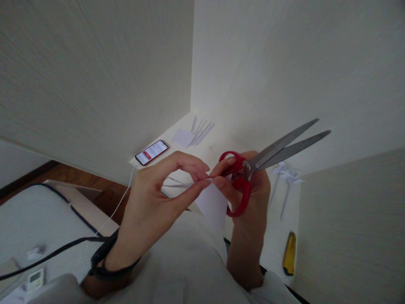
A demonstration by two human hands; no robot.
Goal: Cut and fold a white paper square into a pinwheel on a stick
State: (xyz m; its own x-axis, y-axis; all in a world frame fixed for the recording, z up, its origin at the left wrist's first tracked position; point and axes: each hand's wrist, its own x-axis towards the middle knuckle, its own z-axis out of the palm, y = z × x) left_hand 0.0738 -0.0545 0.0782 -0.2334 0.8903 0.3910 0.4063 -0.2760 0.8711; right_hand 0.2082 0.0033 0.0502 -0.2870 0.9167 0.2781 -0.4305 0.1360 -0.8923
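Observation:
My left hand (164, 190) pinches a white sheet of paper (212, 202) between thumb and fingertips, in front of my chest. My right hand (249, 190) holds red-handled scissors (268, 156), fingers through the red loops, and its fingertips also touch the paper where the two hands meet. The steel blades point up and to the right, slightly apart, away from the paper. The paper hangs down between the two hands.
A white desk (221, 139) sits in a wall corner. On it lie a phone (152, 152) with a white cable, a paper square with thin white strips (198, 133), white paper pinwheels (286, 177) and a yellow utility knife (289, 253). A bed lies at the left.

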